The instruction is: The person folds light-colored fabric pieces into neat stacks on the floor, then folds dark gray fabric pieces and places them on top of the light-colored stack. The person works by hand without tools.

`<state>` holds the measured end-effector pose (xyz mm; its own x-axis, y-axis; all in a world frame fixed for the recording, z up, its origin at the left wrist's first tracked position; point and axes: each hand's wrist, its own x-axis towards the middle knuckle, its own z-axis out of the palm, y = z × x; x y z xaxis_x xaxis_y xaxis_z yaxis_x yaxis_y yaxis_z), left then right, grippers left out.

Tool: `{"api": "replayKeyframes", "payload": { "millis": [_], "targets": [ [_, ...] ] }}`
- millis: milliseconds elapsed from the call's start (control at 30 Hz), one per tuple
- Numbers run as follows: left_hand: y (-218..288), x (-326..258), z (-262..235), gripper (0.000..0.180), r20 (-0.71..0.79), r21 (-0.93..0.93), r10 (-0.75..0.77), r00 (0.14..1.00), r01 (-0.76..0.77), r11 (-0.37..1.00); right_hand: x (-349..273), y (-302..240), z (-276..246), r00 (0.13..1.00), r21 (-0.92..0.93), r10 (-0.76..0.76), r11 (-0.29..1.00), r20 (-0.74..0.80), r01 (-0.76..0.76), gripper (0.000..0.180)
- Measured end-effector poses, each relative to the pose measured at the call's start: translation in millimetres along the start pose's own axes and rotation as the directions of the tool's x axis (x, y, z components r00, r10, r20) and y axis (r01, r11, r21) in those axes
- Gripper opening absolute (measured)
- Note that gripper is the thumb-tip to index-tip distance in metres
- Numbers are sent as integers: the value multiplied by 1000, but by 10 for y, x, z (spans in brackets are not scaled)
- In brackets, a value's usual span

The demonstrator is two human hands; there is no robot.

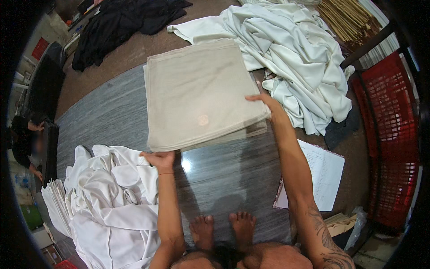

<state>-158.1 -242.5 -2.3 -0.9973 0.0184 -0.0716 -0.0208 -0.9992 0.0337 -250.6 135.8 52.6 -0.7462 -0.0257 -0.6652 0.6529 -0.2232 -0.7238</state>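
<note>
A squared stack of folded beige cloths [201, 96] lies over further pale cloth layers, whose edges show at its left and near right. My right hand [265, 104] grips the stack's right edge, thumb on top and the other fingers out of sight beneath. At the near left corner, my left hand [159, 161] holds the stack from below; its thumb points left and its other fingers are mostly hidden under the cloth. Close to the left hand is a crumpled heap of white cloth [114, 193].
White cloth [286, 54] is piled at the far right, black cloth [125, 27] at the far left. A red crate [394, 134] stands right, near a written sheet of paper [320, 175]. Another person [24, 143] sits at the left. My bare feet [244, 228] rest on the grey floor [215, 193].
</note>
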Motion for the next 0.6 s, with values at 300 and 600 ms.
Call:
{"api": "replayKeyframes", "payload": {
  "millis": [300,600],
  "targets": [
    [299,21,-137,22,-372,906,318,872,265,331,-62,393,125,996,-158,66,985,-53,-74,57],
    [331,-557,-775,14,-675,463,190,713,208,862,-419,1005,-231,996,-83,83,993,-44,-86,58]
  ]
}}
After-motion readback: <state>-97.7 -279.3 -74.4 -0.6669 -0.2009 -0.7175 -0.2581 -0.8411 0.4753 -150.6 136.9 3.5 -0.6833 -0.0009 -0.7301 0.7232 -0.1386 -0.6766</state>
